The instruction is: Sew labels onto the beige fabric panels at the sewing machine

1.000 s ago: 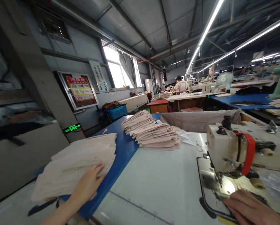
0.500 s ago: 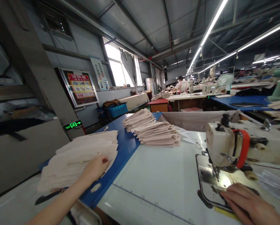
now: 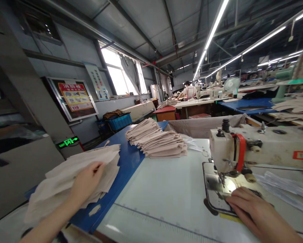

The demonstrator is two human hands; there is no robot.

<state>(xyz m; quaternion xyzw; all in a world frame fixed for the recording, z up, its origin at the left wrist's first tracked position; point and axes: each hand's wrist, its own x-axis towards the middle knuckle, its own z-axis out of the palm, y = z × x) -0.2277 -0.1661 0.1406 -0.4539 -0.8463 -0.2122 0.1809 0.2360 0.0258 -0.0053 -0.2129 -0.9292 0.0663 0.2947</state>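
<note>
My left hand (image 3: 86,179) is closed on the edge of a beige fabric piece (image 3: 77,162), the top one of a loose stack at the left of the table. That piece is partly raised and creased under my fingers. My right hand (image 3: 250,206) rests at the sewing machine (image 3: 224,148), beside the lit metal needle plate (image 3: 213,179). Its fingers are pressed together just in front of the presser foot; whatever lies under the fingertips is hidden.
Behind the worktop (image 3: 151,189) lies a thick pile of beige fabric pieces (image 3: 161,141). White translucent strips (image 3: 285,189) lie right of the needle, under the machine arm. A printed ruler (image 3: 156,217) crosses the near worktop. Farther back, a person (image 3: 190,91) sits among other machines.
My left hand has drawn the top fabric piece up and back toward me; a thin metal tool seen on the stack is now out of sight. My right hand stays at the needle plate. The view has turned right.
</note>
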